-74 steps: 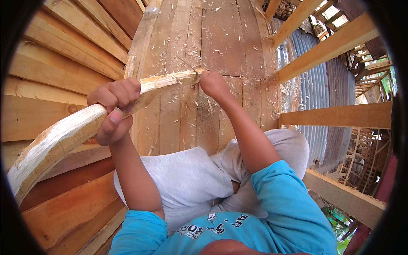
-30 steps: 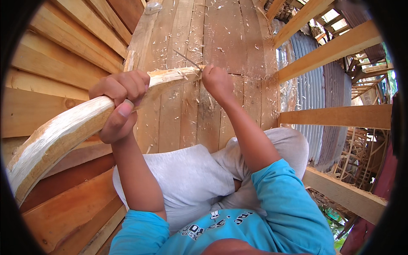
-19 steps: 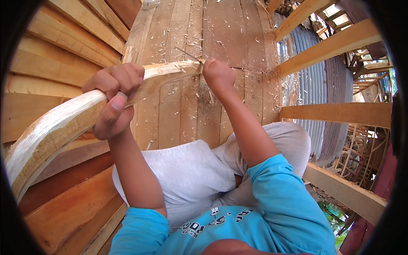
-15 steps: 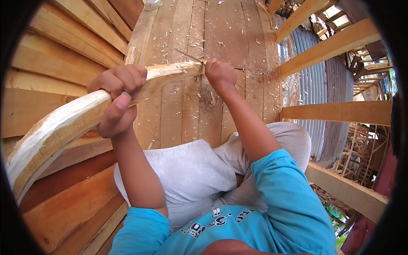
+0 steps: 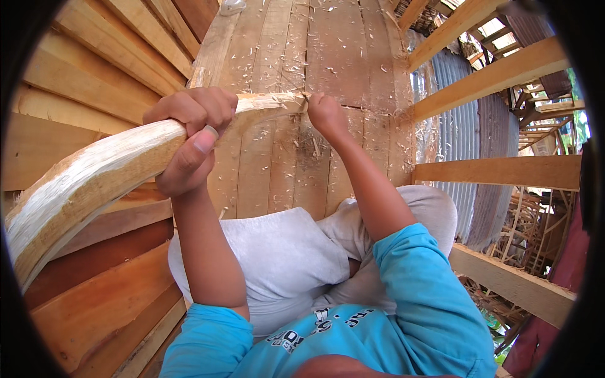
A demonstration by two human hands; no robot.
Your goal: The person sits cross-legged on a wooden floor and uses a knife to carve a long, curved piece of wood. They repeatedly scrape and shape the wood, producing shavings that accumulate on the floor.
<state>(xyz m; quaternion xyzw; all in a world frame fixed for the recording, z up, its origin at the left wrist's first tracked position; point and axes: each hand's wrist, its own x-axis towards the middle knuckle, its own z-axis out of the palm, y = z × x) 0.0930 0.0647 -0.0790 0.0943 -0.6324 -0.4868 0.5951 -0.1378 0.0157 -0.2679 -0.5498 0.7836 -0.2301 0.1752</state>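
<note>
My left hand (image 5: 189, 135) is wrapped around a long curved piece of pale, partly peeled wood (image 5: 94, 176) that runs from the lower left up to the middle. My right hand (image 5: 326, 114) is a closed fist at the wood's far tip (image 5: 287, 101), pressed against its frayed end. Whatever the fist holds is hidden by the fingers. Both forearms reach out from turquoise sleeves (image 5: 422, 290) over my lap in light grey trousers (image 5: 283, 252).
Wood shavings lie scattered over the plank floor (image 5: 340, 57) ahead. Stacked boards (image 5: 75, 82) rise on the left. Timber rails (image 5: 504, 170) and corrugated metal sheeting (image 5: 460, 120) stand on the right, with woven basketwork (image 5: 529, 227) behind them.
The curved wood and both hands have shifted slightly upward and away. A thin sliver that stuck up near the right hand is no longer visible.
</note>
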